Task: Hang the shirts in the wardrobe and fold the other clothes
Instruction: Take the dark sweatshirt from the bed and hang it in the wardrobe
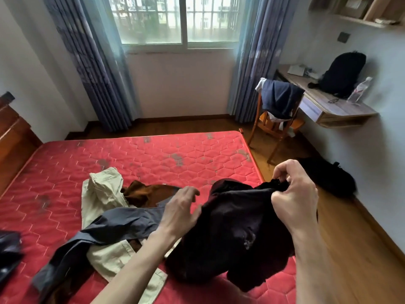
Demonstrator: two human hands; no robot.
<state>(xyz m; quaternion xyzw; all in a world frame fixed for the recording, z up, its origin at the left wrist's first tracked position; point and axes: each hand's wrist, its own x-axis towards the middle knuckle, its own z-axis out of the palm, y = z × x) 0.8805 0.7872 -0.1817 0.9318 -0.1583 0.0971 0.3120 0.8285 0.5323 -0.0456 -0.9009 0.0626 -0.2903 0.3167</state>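
A dark maroon garment (pixel 230 227) hung crumpled over the near right of the red quilted mattress (pixel 131 161), the right hand (pixel 293 200) with fingers clamped on its upper edge, the left hand (pixel 179 209) beside it with fingers apart. Beige trousers (pixel 103 194) and a grey garment (pixel 114 224) lay left; a window (pixel 179 20) stood far

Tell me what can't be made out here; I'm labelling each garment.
Head view:
- Dark garment in the right hand's grip: bunched, type unclear.
- Brown garment: partly under the left hand and the grey garment.
- Dark item: cut off by the left edge.
- Wardrobe: not in view.
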